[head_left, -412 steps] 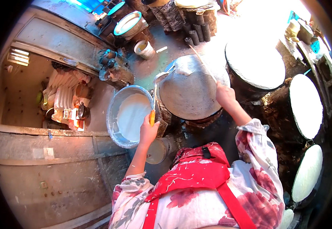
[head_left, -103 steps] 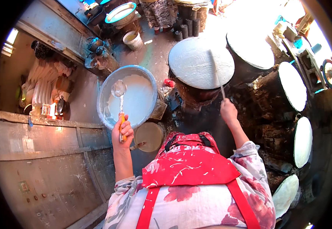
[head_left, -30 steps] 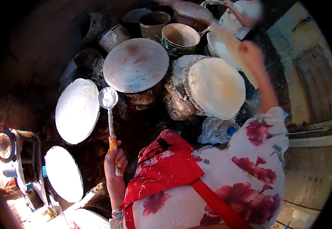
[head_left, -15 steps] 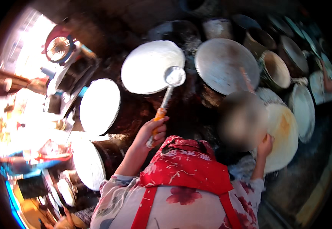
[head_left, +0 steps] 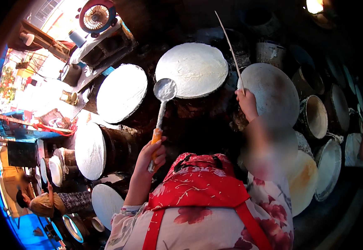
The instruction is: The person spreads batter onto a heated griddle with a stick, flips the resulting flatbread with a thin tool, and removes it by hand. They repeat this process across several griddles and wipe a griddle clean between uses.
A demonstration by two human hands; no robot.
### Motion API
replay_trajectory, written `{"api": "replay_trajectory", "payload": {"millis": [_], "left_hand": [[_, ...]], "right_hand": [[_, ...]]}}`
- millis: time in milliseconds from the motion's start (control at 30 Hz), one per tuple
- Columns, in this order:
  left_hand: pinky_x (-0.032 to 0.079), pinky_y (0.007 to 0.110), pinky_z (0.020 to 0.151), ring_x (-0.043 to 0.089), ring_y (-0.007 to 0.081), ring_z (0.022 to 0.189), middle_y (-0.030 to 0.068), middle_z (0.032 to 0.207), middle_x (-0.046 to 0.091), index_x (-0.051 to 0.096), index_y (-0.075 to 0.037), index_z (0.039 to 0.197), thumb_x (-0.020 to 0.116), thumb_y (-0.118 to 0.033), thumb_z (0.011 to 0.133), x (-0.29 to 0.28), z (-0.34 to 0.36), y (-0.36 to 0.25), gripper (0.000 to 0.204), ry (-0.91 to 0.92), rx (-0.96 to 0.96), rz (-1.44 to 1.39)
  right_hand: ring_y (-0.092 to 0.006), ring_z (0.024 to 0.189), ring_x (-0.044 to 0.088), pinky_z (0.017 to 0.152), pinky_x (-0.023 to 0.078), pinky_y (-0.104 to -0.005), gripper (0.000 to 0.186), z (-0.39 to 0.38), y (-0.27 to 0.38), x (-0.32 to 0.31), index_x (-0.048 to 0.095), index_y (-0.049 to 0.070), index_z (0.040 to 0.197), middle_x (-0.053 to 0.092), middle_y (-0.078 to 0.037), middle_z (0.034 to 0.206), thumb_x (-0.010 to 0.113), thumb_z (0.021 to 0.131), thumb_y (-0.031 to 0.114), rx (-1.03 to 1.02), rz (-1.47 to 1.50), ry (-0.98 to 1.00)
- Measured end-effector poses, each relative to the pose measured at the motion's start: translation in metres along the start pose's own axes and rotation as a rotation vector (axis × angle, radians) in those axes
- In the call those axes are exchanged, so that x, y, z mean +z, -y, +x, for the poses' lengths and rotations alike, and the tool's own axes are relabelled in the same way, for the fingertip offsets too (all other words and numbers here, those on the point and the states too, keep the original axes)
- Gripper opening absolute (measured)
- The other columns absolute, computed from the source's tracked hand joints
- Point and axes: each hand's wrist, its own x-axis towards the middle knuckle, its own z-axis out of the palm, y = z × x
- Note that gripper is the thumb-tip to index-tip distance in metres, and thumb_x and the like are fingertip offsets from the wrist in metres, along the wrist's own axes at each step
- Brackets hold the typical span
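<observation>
My left hand [head_left: 148, 158] is closed around the orange handle of a metal ladle [head_left: 165, 90]. Its bowl holds a whitish residue and overlaps the lower left rim of a large round surface coated in white [head_left: 192, 68]. My right hand [head_left: 247, 103] grips the lower end of a thin pale stick [head_left: 230, 46], which points up and away. That hand is over the left edge of a bare grey round pan [head_left: 273, 89]. Part of my right forearm is hidden by a blurred patch.
More white-coated rounds stand at left, one upper [head_left: 122, 92] and one lower [head_left: 90, 151]. At right are a brown-stained pale round [head_left: 301, 183], a rimmed dish [head_left: 328, 168] and a hollow drum [head_left: 316, 116]. A fan [head_left: 96, 18] is upper left; another person [head_left: 50, 202] is lower left.
My right hand has risen from the stained pale round to the grey pan, and the stick now points upward. The ladle has shifted slightly left; the view has turned.
</observation>
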Motion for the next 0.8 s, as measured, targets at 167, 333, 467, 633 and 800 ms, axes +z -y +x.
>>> {"api": "replay_trajectory", "payload": {"millis": [167, 333, 467, 633, 800], "left_hand": [[0.029, 0.022, 0.039, 0.037, 0.0081, 0.042, 0.0004, 0.064, 0.04, 0.047, -0.004, 0.119, 0.051, -0.016, 0.093, -0.012, -0.035, 0.023, 0.029, -0.163, 0.124, -0.027], [0.029, 0.021, 0.039, 0.037, 0.0072, 0.042, 0.0001, 0.064, 0.04, 0.046, -0.005, 0.121, 0.052, -0.017, 0.093, -0.018, -0.066, 0.056, 0.03, -0.315, 0.194, -0.22], [0.029, 0.021, 0.04, 0.036, 0.0071, 0.042, -0.0002, 0.064, 0.04, 0.046, -0.005, 0.12, 0.051, -0.017, 0.094, -0.019, -0.072, 0.061, 0.03, -0.351, 0.208, -0.306], [0.029, 0.021, 0.039, 0.038, 0.0071, 0.043, 0.0, 0.064, 0.041, 0.046, -0.004, 0.12, 0.051, -0.016, 0.093, -0.035, -0.076, 0.06, 0.03, -0.334, 0.215, -0.367], [0.029, 0.021, 0.036, 0.039, 0.0066, 0.043, -0.0006, 0.063, 0.041, 0.048, -0.004, 0.118, 0.052, -0.016, 0.093, -0.054, -0.062, 0.034, 0.027, -0.235, 0.13, -0.349]], "right_hand": [[-0.029, 0.065, 0.06, 0.062, 0.046, -0.0381, 0.046, 0.15, -0.057, 0.045, 0.064, 0.001, 0.083, 0.062, -0.014, 0.069, 0.056, 0.087, 0.046, 0.092, 0.078, -0.003], [-0.0235, 0.062, 0.057, 0.062, 0.044, -0.0364, 0.049, 0.101, 0.023, 0.113, 0.061, 0.001, 0.075, 0.059, -0.014, 0.063, 0.055, 0.09, 0.047, 0.028, 0.245, 0.358], [-0.0329, 0.065, 0.061, 0.063, 0.046, -0.0389, 0.051, -0.007, 0.033, 0.137, 0.061, 0.003, 0.074, 0.058, -0.019, 0.065, 0.052, 0.091, 0.05, -0.052, 0.275, 0.561], [-0.0333, 0.053, 0.054, 0.053, 0.041, -0.0411, 0.038, -0.093, 0.038, 0.093, 0.057, 0.001, 0.076, 0.05, -0.021, 0.06, 0.057, 0.09, 0.036, -0.031, 0.11, 0.71], [-0.0347, 0.058, 0.057, 0.055, 0.043, -0.044, 0.035, -0.125, 0.03, 0.037, 0.058, 0.002, 0.079, 0.057, -0.017, 0.063, 0.06, 0.088, 0.035, -0.179, -0.157, 0.517]]}}
